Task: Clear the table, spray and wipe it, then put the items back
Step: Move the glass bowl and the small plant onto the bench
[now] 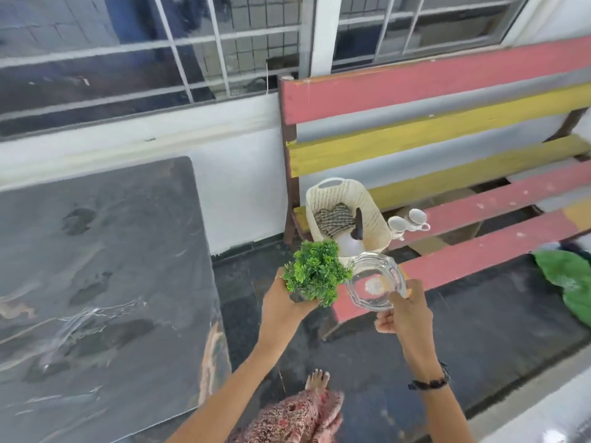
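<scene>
The single head view looks steeply down and forward, table [96,266] at left, bench [463,199] close ahead.

Table [96,266] left, bench [479,199] right, basket [345,199] on bench

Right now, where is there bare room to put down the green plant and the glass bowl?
The dark marble table is bare across its whole top. On the red and yellow slatted bench, the slats right of the two white cups are free. Its left end is crowded: white basket, cups, left hand with small green plant, right hand with clear glass bowl.
</scene>
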Available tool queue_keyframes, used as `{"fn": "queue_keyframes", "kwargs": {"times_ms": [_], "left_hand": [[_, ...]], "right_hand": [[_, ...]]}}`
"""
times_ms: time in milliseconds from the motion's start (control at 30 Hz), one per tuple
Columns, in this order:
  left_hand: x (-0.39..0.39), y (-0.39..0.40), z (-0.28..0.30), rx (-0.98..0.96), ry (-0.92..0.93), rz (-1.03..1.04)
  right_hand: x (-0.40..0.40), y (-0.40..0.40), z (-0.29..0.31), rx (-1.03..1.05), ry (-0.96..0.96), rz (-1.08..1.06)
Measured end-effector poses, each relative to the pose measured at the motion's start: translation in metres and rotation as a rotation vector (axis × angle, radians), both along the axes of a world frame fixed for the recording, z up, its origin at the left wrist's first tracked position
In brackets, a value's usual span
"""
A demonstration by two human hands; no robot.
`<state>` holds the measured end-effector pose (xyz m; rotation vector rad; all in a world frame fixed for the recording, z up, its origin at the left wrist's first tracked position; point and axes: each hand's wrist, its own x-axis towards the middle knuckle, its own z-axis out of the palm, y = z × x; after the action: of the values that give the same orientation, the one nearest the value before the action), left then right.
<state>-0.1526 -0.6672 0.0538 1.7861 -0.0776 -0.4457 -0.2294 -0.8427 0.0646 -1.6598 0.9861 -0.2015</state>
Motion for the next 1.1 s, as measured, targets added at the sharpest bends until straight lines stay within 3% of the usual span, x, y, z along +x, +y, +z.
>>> {"fn": "queue_keyframes", "kwargs": {"times_ms": [200,367,467,800,1100], "left_hand": [[0.006,-0.084,-0.025,0.063,0.057,0.037],[0.005,-0.153,-0.047,0.126,0.145,-0.119],[0.009,-0.197,-0.084,0.165,0.169,-0.160],[0.041,-0.327,-0.222,0.342,0.412,-0.009],[0.070,-0.361,-0.276,0.520,0.390,-0.292]], "right_hand": [[0.003,-0.090,-0.033,0.012,0.150,0.009],[0.001,-0.156,-0.064,-0.009,0.336,-0.011],[0.016,-0.202,-0.092,-0.031,0.404,0.031],[0.068,-0.349,-0.235,-0.094,0.579,0.222],[0.075,-0.408,-0.293,-0.128,0.603,0.379]]}}
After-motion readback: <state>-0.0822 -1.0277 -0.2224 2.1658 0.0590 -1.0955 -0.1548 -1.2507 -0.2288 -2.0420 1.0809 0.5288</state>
